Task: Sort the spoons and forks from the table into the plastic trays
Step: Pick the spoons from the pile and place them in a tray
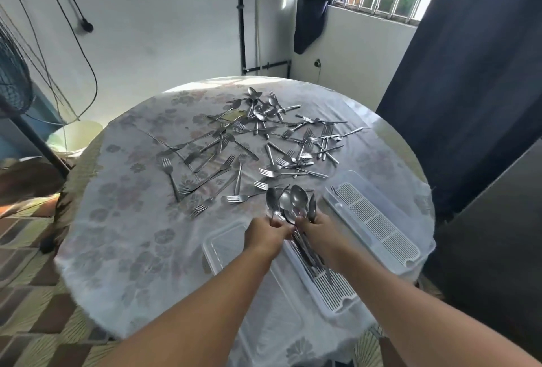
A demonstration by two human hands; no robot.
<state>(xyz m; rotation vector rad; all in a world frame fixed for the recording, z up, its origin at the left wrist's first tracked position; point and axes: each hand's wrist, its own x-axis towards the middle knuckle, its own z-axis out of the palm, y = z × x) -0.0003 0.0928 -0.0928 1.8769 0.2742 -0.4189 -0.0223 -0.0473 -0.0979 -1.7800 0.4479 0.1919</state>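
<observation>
Head view looks down on a round table (123, 249) covered with a pale flowered cloth. Low in the middle of the frame, the left hand (265, 236) and the right hand (318, 231) together grasp a bundle of spoons (291, 203), fingers curled round the handles, with the dull grey metal bowls fanned upward above the knuckles. The handles slant down over a clear plastic tray (334, 293) with a white slotted insert, just below the hands. A second slotted tray (378, 225) lies to the right of centre, and a plain clear lid or tray (223, 242) sits left of the hands. Loose forks and spoons (264, 143), all plain steel, lie scattered across the centre and upper middle of the table. No brand, label or writing can be read anywhere.
</observation>
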